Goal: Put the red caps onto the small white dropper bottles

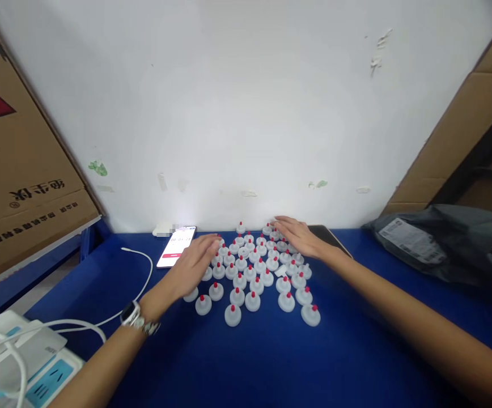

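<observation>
Many white round caps (233, 315) with small red tips stand in a loose cluster on the blue table, most of them upright. My left hand (199, 262) lies at the cluster's left edge, fingers stretched out over some caps. At the far right of the cluster, my right hand (299, 235) reaches over other caps with its fingers extended. Neither hand grips anything that I can see. Caps under both hands are partly hidden. One piece (243, 251) in the middle shows no red tip. A watch (134, 317) is on my left wrist.
A phone (177, 247) with a timer lies left of the cluster, near a white cable (150, 272). A power strip (50, 377) sits at the front left. A dark flat object (329, 238) and a grey plastic bag (445, 243) lie right. A white wall (246, 124) closes the back.
</observation>
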A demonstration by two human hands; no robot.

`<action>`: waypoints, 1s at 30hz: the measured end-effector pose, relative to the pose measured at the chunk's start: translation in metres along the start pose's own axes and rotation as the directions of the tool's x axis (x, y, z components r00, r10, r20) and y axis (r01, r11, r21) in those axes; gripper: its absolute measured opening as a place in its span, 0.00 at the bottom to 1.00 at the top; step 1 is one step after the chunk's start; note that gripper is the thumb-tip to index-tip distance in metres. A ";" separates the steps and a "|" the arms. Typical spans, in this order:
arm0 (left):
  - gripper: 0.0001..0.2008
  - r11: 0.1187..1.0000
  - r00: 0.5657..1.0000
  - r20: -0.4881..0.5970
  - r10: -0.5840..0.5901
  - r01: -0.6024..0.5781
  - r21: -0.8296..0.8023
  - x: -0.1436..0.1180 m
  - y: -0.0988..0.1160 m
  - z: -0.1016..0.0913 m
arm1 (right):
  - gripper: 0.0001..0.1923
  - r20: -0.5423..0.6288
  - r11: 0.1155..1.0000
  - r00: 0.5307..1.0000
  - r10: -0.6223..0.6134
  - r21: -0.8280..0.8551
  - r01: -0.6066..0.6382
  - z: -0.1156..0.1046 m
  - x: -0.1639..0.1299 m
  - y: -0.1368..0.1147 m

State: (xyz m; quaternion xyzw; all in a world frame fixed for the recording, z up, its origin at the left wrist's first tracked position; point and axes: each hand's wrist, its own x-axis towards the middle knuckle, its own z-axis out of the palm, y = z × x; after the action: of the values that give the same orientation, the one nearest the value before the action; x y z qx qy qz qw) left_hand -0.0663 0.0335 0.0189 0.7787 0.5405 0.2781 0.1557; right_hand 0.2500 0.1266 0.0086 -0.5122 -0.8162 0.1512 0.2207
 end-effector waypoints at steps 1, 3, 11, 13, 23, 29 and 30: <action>0.25 0.999 1.000 0.008 0.027 -0.028 0.041 -0.010 0.002 0.003 | 0.33 0.034 1.000 0.999 0.027 0.005 -0.027 0.003 -0.003 0.003; 0.28 0.984 0.997 0.031 0.074 -0.078 0.159 -0.029 0.008 0.012 | 0.34 0.097 0.998 0.994 0.043 0.040 -0.047 0.010 -0.008 0.001; 0.31 0.843 0.921 0.173 0.348 -0.388 0.372 -0.040 0.038 0.031 | 0.21 0.042 0.974 0.975 -0.219 -0.051 0.221 0.007 -0.038 -0.040; 0.23 0.827 0.894 0.222 0.389 -0.445 0.344 -0.034 0.043 0.033 | 0.14 0.063 0.954 0.960 -0.273 -0.115 0.278 0.002 -0.044 -0.040; 0.12 0.861 0.917 0.155 0.367 -0.398 0.317 -0.027 0.040 0.035 | 0.10 0.104 0.984 0.979 -0.176 -0.007 0.178 -0.016 -0.046 -0.018; 0.14 0.872 0.913 0.095 0.398 -0.408 0.271 -0.015 0.058 0.037 | 0.13 0.095 0.978 0.976 -0.196 -0.054 0.202 -0.016 -0.057 -0.010; 0.14 0.868 0.905 0.112 0.411 -0.426 0.254 -0.011 0.062 0.039 | 0.14 0.098 0.980 0.977 -0.188 -0.050 0.193 -0.015 -0.058 -0.009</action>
State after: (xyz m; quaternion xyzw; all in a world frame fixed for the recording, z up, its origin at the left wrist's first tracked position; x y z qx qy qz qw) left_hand 0.0015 0.0025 0.0185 0.8983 0.3875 0.2072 -0.0021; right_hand 0.2729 0.0703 0.0136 -0.4304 -0.8750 0.1287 0.1808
